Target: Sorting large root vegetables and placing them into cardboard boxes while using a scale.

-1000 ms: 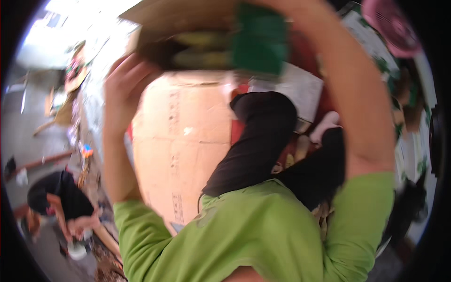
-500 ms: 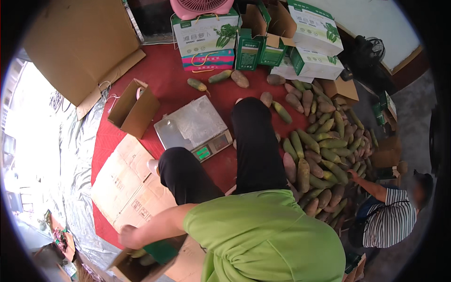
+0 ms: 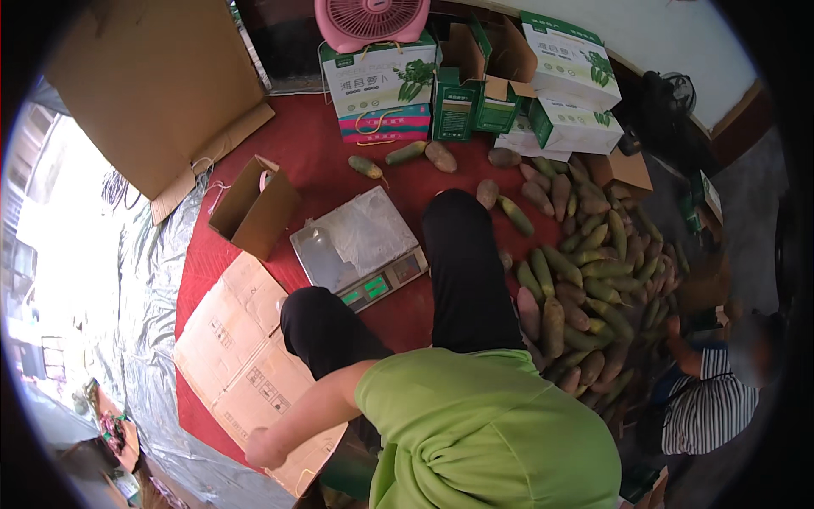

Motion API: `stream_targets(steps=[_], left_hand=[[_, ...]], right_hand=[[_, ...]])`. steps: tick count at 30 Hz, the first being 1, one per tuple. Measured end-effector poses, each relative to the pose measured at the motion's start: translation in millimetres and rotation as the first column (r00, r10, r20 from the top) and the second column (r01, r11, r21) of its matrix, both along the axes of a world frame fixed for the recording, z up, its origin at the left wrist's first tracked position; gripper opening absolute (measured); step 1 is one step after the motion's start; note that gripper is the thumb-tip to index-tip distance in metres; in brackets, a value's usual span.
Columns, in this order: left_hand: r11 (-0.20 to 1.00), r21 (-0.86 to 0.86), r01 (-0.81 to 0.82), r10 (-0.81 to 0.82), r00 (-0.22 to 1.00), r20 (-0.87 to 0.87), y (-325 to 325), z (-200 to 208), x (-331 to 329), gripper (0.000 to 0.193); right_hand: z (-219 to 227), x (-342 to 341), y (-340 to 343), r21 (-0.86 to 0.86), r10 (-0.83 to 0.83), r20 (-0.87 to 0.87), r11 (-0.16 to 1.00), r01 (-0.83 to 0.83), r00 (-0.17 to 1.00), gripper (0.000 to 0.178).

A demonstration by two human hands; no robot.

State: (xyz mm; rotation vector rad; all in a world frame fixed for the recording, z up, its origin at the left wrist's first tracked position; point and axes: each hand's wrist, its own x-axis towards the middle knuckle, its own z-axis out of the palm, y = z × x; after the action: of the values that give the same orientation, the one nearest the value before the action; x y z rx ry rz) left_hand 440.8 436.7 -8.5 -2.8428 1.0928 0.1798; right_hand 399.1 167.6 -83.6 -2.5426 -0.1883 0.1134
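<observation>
My left hand [image 3: 267,448] is low on the left, over the near part of a flattened cardboard sheet [image 3: 242,360]. Its fingers look curled in, and whatever they may hold is hidden. Close by, a yellow cord [image 3: 303,480] shows at the sheet's near edge, and a dark green box part [image 3: 349,472] is half covered by my body. My right hand is out of sight. Beyond my knees sits a digital scale [image 3: 360,242] with a lit green display and a bare metal pan. Green radishes [image 3: 585,280] lie in a large heap to my right.
An open brown box [image 3: 254,204] stands left of the scale. Green-and-white cartons [image 3: 572,64] and a pink fan [image 3: 373,19] are at the back. A few loose radishes [image 3: 407,153] lie on the red mat [image 3: 314,119]. A person in a striped shirt [image 3: 712,403] is beside the heap.
My left hand has moved right, from beside an open box of radishes to over the cardboard sheet. That box is now mostly out of sight. The view has shifted slightly.
</observation>
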Motion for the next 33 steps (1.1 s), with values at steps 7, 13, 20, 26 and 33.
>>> stream_targets(steps=[7,13,20,26,33], left_hand=[[0.630,-0.503,0.591,-0.604,0.780,0.160,-204.8,52.0,-36.0,0.027],[0.112,-0.671,0.733,-0.928,0.320,0.194,-359.9,119.1,-155.3,0.022],[-0.416,-0.619,0.666,-0.908,-0.273,0.316,-433.0,179.5,-263.7,0.009],[-0.271,-0.870,0.411,-0.961,-0.174,0.217,-462.5,149.0,-333.1,0.013],[-0.061,-0.648,0.759,-0.972,-0.192,-0.133,-529.1,151.9,-365.9,0.008]], right_hand=[[51.9,-63.5,-168.8,0.088,-0.369,0.213,0.929,0.359,0.904,0.024],[73.1,-251.2,-319.2,0.311,-0.822,0.342,0.557,0.770,0.456,0.021],[8.3,-477.1,-380.8,0.700,-0.978,-0.177,-0.202,0.685,-0.107,0.023],[-53.3,-598.9,-387.8,0.749,-0.803,-0.453,-0.579,0.323,-0.388,0.019],[-80.1,-670.0,-441.2,0.799,-0.710,-0.508,-0.600,0.042,-0.488,0.055]])
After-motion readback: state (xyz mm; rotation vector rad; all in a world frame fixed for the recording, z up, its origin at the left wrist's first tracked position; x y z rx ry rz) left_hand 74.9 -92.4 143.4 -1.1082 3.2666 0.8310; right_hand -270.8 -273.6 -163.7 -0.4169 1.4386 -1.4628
